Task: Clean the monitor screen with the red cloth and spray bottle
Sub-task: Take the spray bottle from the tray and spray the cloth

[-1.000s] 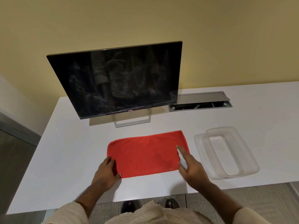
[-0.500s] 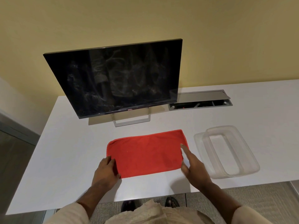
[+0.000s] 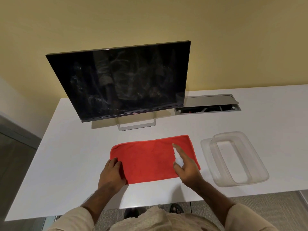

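Observation:
A red cloth point(image 3: 150, 159) lies flat on the white desk point(image 3: 70, 147) in front of the dark monitor point(image 3: 123, 80), whose screen shows smears. My left hand point(image 3: 111, 175) is at the cloth's near left corner, with its fingers curled over the edge and its thumb on the fabric. Above the right part of the cloth, my right hand point(image 3: 186, 167) grips a small white spray bottle point(image 3: 178, 158). Its forefinger is stretched forward along the top of the bottle. Most of the bottle is hidden by the hand.
A clear plastic container point(image 3: 236, 157) sits on its lid at the right of the cloth. Behind it, an open cable hatch point(image 3: 208, 105) is set into the desk. The monitor's metal stand point(image 3: 136, 125) is just beyond the cloth. The near desk edge runs below my hands.
My right hand has moved left from the cloth's right edge to above the cloth, carrying the spray bottle. My left hand has stayed at the near left corner.

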`<state>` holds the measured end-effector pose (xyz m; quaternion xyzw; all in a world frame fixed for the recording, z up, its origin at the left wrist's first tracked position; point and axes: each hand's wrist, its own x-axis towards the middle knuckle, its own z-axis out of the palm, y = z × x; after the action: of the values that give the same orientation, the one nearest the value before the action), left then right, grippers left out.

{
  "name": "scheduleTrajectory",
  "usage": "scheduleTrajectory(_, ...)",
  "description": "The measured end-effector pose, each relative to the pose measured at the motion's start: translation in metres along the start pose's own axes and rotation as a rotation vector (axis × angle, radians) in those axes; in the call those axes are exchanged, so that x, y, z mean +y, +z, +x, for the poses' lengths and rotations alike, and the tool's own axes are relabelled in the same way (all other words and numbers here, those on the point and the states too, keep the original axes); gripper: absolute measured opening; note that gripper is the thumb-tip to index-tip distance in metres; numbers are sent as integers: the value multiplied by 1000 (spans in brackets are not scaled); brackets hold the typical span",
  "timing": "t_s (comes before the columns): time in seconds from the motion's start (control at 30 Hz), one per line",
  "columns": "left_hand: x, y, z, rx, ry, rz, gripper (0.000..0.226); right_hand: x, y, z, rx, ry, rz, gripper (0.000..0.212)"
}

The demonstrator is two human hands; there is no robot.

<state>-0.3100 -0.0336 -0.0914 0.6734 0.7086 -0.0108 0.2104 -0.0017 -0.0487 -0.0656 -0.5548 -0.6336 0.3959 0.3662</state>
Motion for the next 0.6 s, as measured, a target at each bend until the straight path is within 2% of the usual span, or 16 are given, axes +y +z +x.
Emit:
scheduleTrajectory(0.1,3,-2,5,-19,-18,-36,86,-2,-5,3,-36,3,-21,65)
scheduleTrajectory(0.23,8,-4,13,-52,-4,-47,90,1,-6,-7,-238,28,-187,59)
scheduleTrajectory(0.3,10,-4,16,-66,-1,-50,91,8,-9,-17,-267,42,-224,56)
scheduleTrajectory(0.47,17,-3,22,-98,6,-59,94,19,-31,-36,-113,126,-219,64)
scheduleTrajectory(0.6,17,-4,31,-131,-72,-150,97,26,-43,-43,-27,197,-288,54)
